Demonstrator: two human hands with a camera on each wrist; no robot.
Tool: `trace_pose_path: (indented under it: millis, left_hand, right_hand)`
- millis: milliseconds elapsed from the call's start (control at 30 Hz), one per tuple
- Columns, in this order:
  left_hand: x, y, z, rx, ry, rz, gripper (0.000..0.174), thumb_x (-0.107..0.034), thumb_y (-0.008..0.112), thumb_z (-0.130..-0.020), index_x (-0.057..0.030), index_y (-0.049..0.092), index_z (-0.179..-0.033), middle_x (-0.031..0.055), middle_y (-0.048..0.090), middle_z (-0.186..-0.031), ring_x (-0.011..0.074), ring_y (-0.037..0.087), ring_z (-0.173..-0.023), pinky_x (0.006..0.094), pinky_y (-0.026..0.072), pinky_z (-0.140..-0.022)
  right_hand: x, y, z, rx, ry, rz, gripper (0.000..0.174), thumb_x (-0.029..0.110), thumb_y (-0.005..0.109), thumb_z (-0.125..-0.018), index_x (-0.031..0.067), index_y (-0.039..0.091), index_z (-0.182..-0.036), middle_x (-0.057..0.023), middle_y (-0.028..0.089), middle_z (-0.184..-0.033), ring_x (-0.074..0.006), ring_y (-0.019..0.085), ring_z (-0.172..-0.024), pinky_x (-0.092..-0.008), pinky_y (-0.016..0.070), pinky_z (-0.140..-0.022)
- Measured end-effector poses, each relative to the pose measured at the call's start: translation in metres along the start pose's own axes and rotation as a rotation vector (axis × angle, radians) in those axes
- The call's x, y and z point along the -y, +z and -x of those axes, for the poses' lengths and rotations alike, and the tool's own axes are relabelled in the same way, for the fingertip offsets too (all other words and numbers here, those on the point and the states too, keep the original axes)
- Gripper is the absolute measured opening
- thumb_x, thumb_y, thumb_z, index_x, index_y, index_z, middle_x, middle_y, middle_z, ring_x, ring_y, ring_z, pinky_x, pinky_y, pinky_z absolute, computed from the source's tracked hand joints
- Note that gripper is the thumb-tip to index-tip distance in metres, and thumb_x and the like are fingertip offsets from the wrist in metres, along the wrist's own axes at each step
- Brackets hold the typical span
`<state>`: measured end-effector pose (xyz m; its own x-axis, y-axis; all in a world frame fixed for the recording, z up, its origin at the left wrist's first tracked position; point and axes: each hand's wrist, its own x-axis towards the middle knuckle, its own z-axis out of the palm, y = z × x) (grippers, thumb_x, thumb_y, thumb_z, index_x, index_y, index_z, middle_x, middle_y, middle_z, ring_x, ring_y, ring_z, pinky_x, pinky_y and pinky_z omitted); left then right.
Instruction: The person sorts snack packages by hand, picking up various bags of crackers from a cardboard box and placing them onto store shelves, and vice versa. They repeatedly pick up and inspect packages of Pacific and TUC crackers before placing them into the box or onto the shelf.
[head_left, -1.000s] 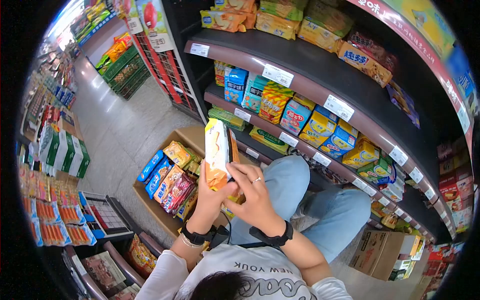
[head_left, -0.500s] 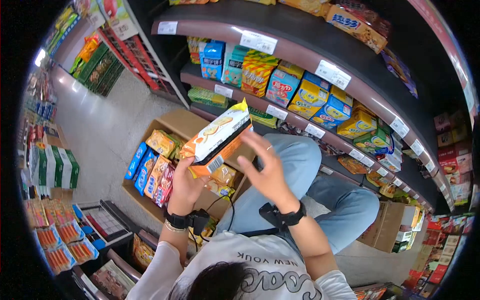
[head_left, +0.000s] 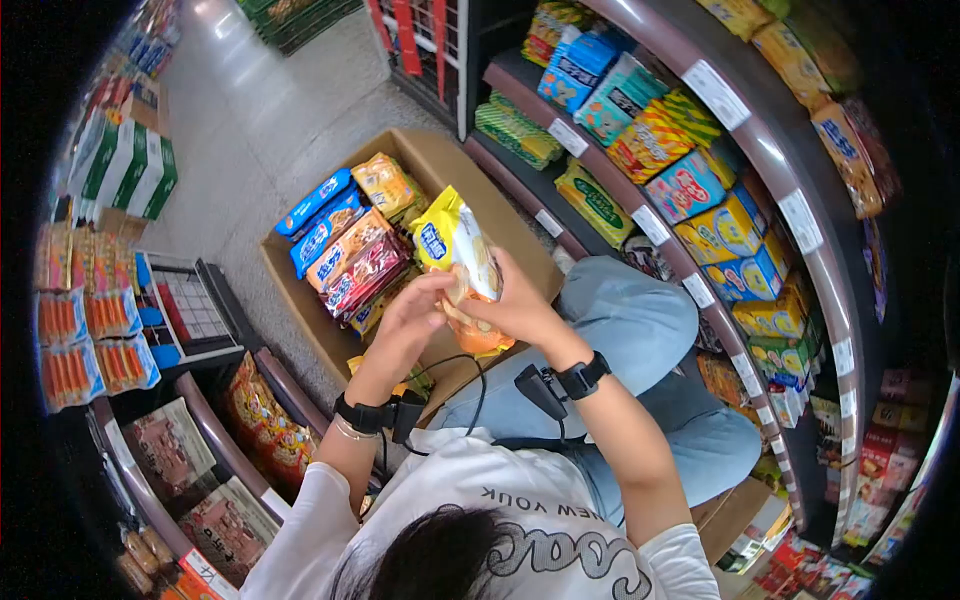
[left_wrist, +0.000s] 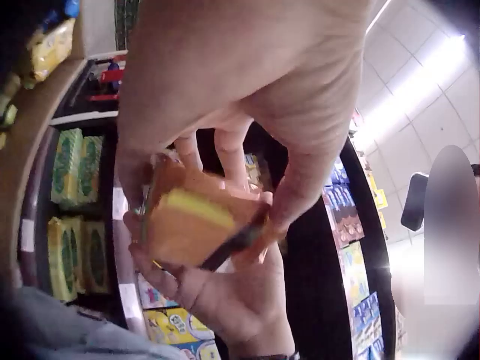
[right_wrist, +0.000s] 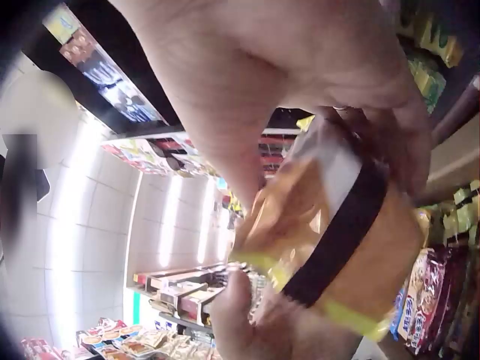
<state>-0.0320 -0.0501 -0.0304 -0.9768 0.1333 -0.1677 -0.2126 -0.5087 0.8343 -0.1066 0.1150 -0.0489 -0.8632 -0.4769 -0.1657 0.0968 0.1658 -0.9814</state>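
A yellow, white and orange snack pack [head_left: 462,262] is held between both hands over the near right side of an open cardboard box [head_left: 510,215]. The left hand [head_left: 405,325] pinches its left edge with curled fingers. Around its right side the right hand [head_left: 525,308] is wrapped, thumb and fingers on the wrapper. In the left wrist view the pack's orange end [left_wrist: 199,217] lies between the hands. The right wrist view shows the pack [right_wrist: 337,240] close up, with a dark band across it. Blue, orange and red packs [head_left: 350,250] stand in rows inside the box.
Shelves of boxed and bagged snacks [head_left: 690,185] curve along the right. A wire rack [head_left: 190,305] and packs of sausages [head_left: 95,335] are at the left. Bent legs in jeans [head_left: 630,320] lie beside the box; a black cable [head_left: 482,390] hangs near the wrists.
The pack has turned more upright, with its yellow printed face showing. The right hand, apart from the pack half a second ago, now grips it. The head view has shifted, bringing the box higher.
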Motion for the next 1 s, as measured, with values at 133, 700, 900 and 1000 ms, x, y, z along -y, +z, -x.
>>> trace_pose_path:
  millis: [133,700,900,1000]
  left_hand:
    - [0.033,-0.050,-0.006,-0.406,-0.073,-0.005,0.023,-0.013,0.058,-0.087,-0.0036,0.048,-0.105,0.0072,0.052,-0.113,0.0184,0.056,-0.099,0.0359,0.0470,-0.085]
    - [0.151,-0.169,-0.035,-0.378,-0.749,0.138,0.047,-0.014,0.065,-0.084,-0.0084,0.041,-0.124,0.0100,0.059,-0.111,0.0257,0.060,-0.100,0.0448,0.0512,-0.082]
    - [0.212,-0.194,-0.036,-0.401,-0.794,0.150,0.034,-0.017,0.062,-0.086,-0.0038,0.051,-0.115,0.0093,0.059,-0.108,0.0254,0.059,-0.097,0.0442,0.0519,-0.082]
    - [0.236,-0.205,-0.035,-0.346,-0.790,0.163,0.029,-0.018,0.063,-0.085,-0.0032,0.055,-0.109,0.0087,0.060,-0.107,0.0236,0.059,-0.097,0.0431,0.0521,-0.082]
  right_hand:
    - [-0.026,0.012,-0.023,0.187,0.123,0.078,0.071,0.018,0.075,-0.067,-0.0018,0.041,-0.125,-0.0141,0.053,-0.116,-0.0200,0.051,-0.109,-0.0314,0.0402,-0.093]
    - [-0.196,0.059,-0.066,0.364,0.523,0.480,0.042,0.008,0.058,-0.071,0.0037,0.055,-0.113,-0.0176,0.063,-0.103,-0.0282,0.061,-0.095,-0.0346,0.0467,-0.081]
    - [-0.225,0.055,-0.063,0.459,0.576,0.294,0.038,0.018,0.059,-0.075,0.0062,0.057,-0.112,-0.0173,0.062,-0.107,-0.0317,0.058,-0.102,-0.0367,0.0438,-0.087]
    - [-0.232,0.057,-0.060,0.434,0.600,0.219,0.042,0.009,0.055,-0.072,-0.0030,0.054,-0.112,-0.0194,0.063,-0.097,-0.0274,0.061,-0.089,-0.0326,0.0461,-0.079]
